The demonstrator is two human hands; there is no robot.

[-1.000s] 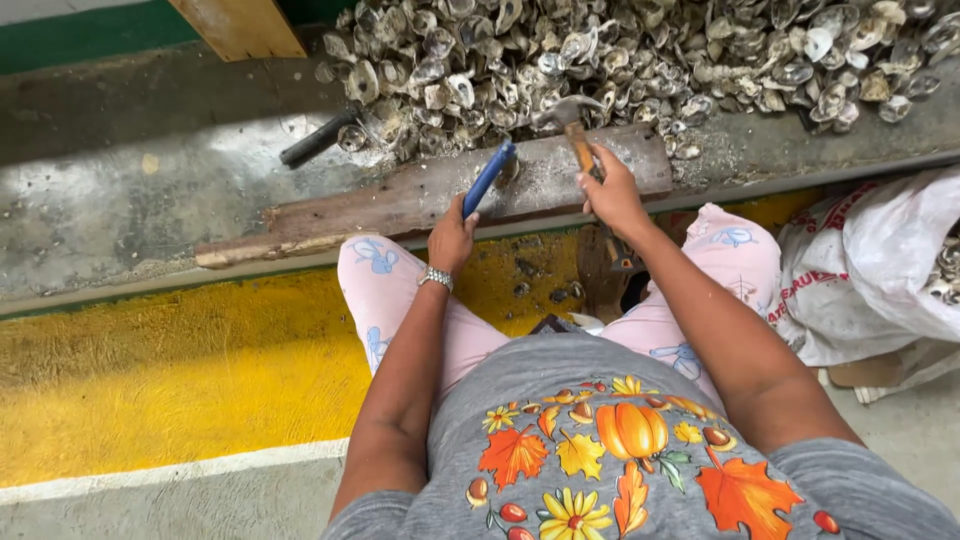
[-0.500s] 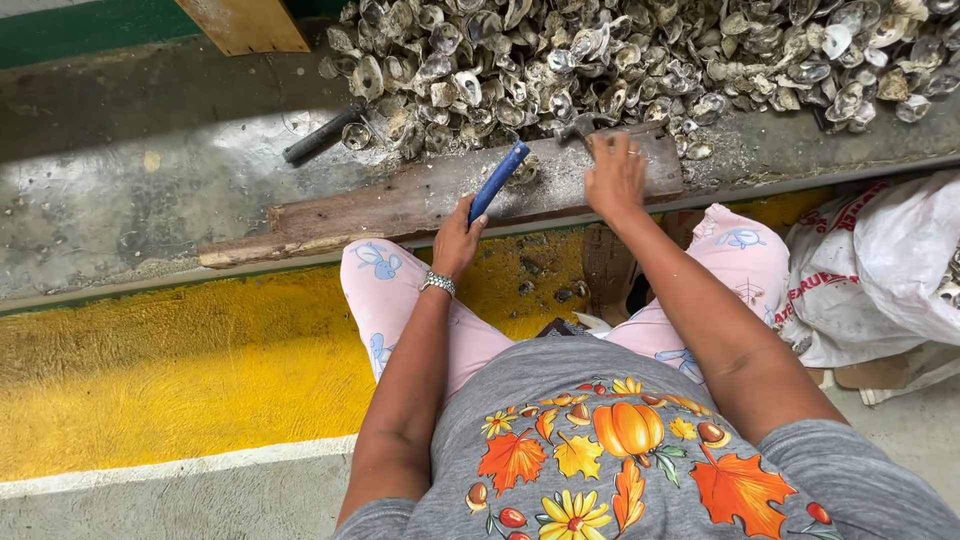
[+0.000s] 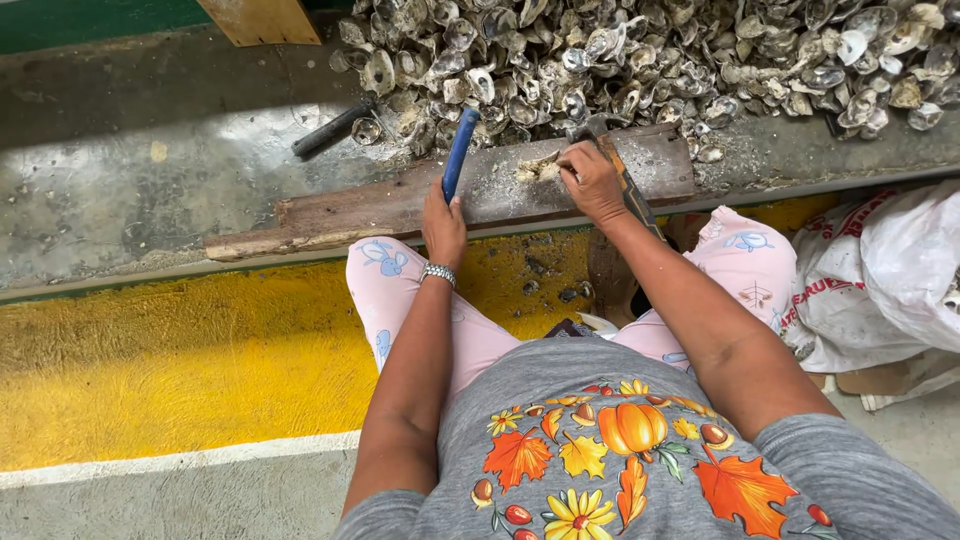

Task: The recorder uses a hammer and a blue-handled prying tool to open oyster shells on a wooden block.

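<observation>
**Blade and fingers close together on the plank**

The left hand has a closed grip on a blue-handled tool, raised over the worn wooden plank on the grey concrete counter. The right hand pins a pale oyster shell to the plank's middle, fingers closed on it. A glancing blow could hit those fingers or skid the shell away. The tool's head is hidden against the oyster pile behind the plank, and a brown-handled tool is half covered by the right hand.

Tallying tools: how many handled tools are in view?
3: blue-handled tool in left hand; brown wooden-handled tool under right hand; dark-handled tool lying by shell pile. More may be hidden.
</observation>
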